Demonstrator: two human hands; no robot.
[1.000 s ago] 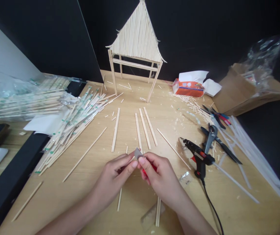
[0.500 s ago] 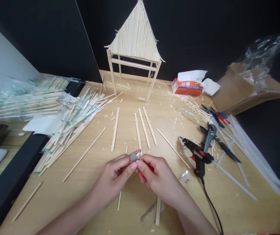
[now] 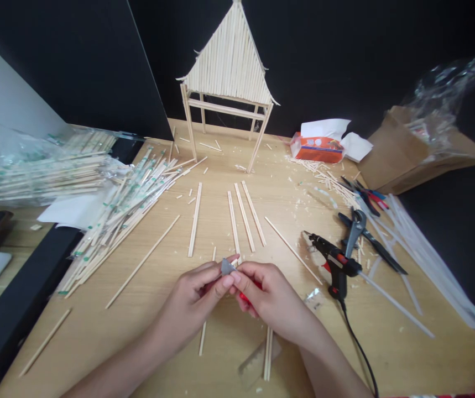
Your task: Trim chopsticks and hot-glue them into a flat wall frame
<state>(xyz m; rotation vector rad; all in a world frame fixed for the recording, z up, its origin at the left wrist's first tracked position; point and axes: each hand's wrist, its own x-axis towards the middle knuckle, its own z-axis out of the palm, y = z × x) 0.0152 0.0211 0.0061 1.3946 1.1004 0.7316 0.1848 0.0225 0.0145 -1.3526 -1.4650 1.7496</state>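
Observation:
My left hand [image 3: 199,290] and my right hand [image 3: 268,296] meet above the wooden table, thumbs nearly touching. Between their fingertips is a small grey piece [image 3: 227,267], which the left fingers grip. Red parts [image 3: 244,298] of an object show under my right fingers; the rest of it is hidden by the hand. Beyond the hands lie paired wooden sticks [image 3: 244,217]. Another pair of sticks [image 3: 268,354] lies below my right hand, over a clear ruler [image 3: 254,365].
A stick-built house model [image 3: 229,66] stands at the back. A black glue gun [image 3: 337,262], pliers [image 3: 376,243] and clear glue sticks [image 3: 436,260] lie right, near a tissue box [image 3: 318,146] and paper bag [image 3: 415,149]. Wrapped sticks [image 3: 125,204] are heaped left.
The hands hold almost the same pose, with the grey piece turned very slightly between the fingertips. The view has shifted a little; nothing else has visibly moved.

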